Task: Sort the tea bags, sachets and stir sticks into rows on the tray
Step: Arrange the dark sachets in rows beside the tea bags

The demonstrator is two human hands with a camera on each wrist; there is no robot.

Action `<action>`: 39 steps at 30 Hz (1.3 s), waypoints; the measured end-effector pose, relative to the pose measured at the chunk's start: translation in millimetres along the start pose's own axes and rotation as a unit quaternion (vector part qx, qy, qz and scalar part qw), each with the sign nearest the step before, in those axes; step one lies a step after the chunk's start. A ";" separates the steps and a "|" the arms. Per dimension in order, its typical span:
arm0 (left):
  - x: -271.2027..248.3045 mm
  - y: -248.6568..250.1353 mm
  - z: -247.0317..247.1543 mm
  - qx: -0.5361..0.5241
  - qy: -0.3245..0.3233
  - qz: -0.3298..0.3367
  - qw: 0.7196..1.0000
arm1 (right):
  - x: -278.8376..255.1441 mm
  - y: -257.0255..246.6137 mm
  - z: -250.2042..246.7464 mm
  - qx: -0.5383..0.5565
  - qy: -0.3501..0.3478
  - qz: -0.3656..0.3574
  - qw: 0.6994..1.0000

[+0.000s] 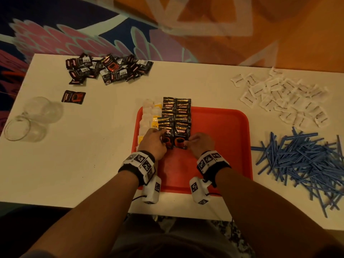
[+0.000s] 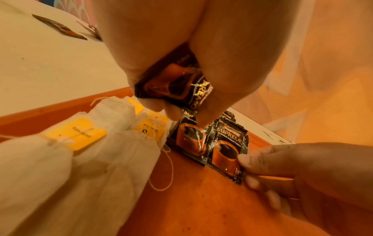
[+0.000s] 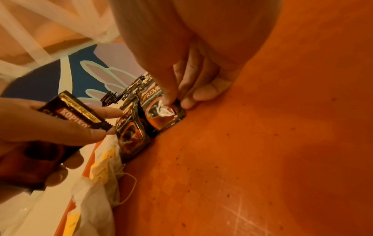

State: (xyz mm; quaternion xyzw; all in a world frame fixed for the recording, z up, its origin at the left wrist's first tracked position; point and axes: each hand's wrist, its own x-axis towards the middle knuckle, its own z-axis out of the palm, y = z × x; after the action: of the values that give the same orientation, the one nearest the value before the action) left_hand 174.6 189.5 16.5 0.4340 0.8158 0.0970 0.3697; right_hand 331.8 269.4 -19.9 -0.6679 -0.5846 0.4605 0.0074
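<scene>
A red tray (image 1: 223, 127) sits in the middle of the white worktop (image 1: 104, 146). Both hands are over its lower left part.

The left hand (image 1: 153, 142) has its fingers (image 2: 173, 111) curled round one black coffee sachet (image 2: 177, 84) and holds it just above the tray. The right hand (image 1: 200, 144) pinches the lower corner of another sachet (image 2: 228, 153) with thumb and fingers (image 3: 169, 95), and that sachet lies flat on the tray.

On the tray there are two rows of black sachets (image 1: 176, 116) side by side, each one lapping over the next. They run from the hands up to the top edge of the tray. To the left of them is a row of white tea bags (image 1: 149, 116) with yellow tags, along the left edge of the tray.

A pile of loose black sachets (image 1: 108, 68) lies at the upper left of the frame, and one sachet (image 1: 73, 97) lies alone just below it. Two clear glasses (image 1: 33, 120) lie on their sides at the left edge. At the upper right is a heap of small white sachets (image 1: 283, 97). Below it, at the right, is a heap of blue stir sticks (image 1: 305, 164).
</scene>
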 end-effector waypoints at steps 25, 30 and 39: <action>-21.2 4.6 -7.9 -0.476 0.116 -0.069 0.869 | -63.7 -25.0 5.1 0.136 -0.135 -0.144 0.971; -27.1 10.4 -17.9 -0.543 0.079 -0.116 0.828 | -66.4 -29.9 4.7 0.089 -0.086 -0.137 0.983; -31.6 -11.1 -6.3 -0.465 0.103 -0.116 0.872 | -72.4 -19.2 16.8 0.006 -0.068 -0.160 0.985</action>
State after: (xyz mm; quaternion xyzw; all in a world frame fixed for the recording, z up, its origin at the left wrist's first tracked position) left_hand 174.2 159.2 32.1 0.1020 0.7544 0.4659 0.4510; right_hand 314.3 209.6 24.9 -0.5327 -0.6807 0.5008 0.0453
